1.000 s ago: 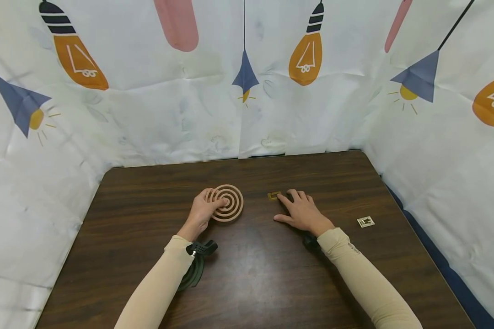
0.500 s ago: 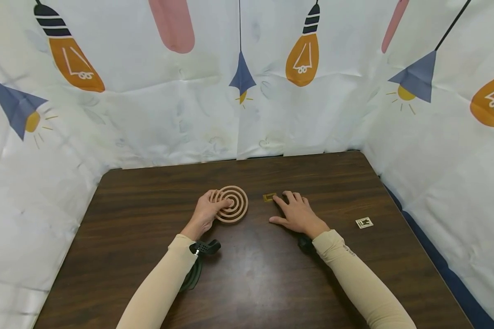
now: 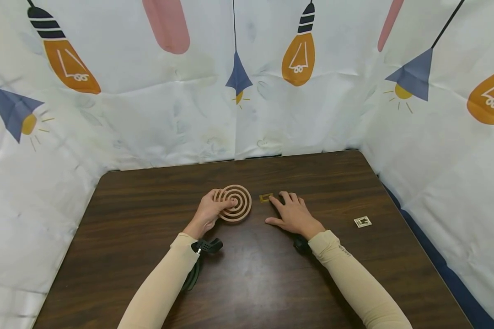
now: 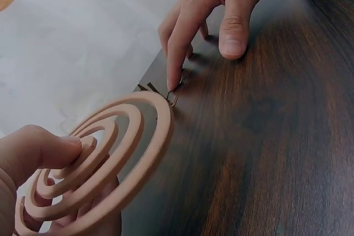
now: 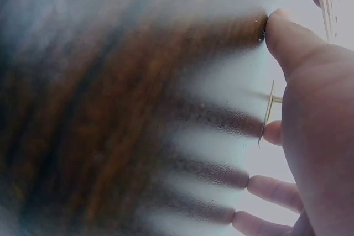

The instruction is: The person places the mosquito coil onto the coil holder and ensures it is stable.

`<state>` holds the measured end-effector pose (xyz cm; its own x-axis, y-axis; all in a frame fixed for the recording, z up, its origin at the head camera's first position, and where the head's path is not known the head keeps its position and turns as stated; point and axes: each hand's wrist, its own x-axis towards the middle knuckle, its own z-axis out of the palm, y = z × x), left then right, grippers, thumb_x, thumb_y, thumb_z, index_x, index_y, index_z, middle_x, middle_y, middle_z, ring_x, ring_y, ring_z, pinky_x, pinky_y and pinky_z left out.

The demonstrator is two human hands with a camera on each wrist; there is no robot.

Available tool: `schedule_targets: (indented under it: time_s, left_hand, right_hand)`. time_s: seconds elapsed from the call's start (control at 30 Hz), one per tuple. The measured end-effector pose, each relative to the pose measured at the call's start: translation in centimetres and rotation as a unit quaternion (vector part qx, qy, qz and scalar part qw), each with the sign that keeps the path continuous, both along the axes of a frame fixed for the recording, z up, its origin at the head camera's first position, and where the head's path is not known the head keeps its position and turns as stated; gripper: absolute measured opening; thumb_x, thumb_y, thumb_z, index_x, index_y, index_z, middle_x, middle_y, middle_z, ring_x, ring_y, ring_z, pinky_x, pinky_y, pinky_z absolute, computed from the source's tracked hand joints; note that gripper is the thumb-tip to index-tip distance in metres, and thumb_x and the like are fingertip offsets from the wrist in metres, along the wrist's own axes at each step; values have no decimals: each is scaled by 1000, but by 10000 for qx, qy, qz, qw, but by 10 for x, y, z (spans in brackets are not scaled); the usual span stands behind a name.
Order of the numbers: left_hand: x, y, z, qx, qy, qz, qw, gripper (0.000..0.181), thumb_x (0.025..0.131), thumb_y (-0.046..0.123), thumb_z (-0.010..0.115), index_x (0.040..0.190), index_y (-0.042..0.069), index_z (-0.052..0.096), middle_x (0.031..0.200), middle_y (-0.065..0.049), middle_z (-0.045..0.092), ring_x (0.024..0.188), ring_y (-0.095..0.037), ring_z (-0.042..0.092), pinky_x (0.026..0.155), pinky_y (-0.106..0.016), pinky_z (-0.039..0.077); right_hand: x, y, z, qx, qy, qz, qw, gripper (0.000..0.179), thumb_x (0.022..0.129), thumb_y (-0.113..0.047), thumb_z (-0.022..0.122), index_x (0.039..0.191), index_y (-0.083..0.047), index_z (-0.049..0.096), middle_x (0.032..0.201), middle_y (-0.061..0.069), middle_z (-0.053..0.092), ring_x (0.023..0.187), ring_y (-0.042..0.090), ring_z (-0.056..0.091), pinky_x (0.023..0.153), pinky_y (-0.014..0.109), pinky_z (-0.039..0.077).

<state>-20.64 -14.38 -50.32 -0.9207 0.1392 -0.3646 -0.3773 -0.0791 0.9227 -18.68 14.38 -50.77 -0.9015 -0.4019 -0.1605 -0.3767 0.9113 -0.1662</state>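
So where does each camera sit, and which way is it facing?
Head: worn on the head, facing forward and down at the table; left hand, right hand and both sleeves show.
Left wrist: on that wrist, facing the ringed disc; both hands show.
Right wrist: on that wrist, looking across the table; the right hand shows large, the left hand partly, in a corner.
Shared: both wrist views show the disc and the gold-coloured piece.

pale glare on table (image 3: 251, 288), right wrist view apparently blurred
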Motion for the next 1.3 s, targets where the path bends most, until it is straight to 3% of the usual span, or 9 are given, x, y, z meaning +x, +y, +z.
schedule_targets:
  time_s: [0.63, 1.3]
  left_hand:
    - [-8, 17, -1, 126, -81, -4, 9999, 60, 90, 5, 79, 140, 4, 46, 117, -12, 64, 92, -12, 73, 81, -27, 63]
    - [-16, 30, -2, 55, 75, -82, 9999, 60, 91, 7, 79, 141, 3, 46, 119, -14, 64, 93, -14, 74, 81, -28, 64]
  right_hand:
    - [1, -2, -4, 134, 105, -32, 9999, 81, 98, -71, 50, 162, -24, 35, 162, 19, 35, 146, 43, 37, 115, 63, 39]
    - [0, -2, -2, 30, -168, -152, 9997, 82, 97, -72, 49, 164, -28, 30, 165, 17, 30, 151, 42, 32, 118, 64, 34]
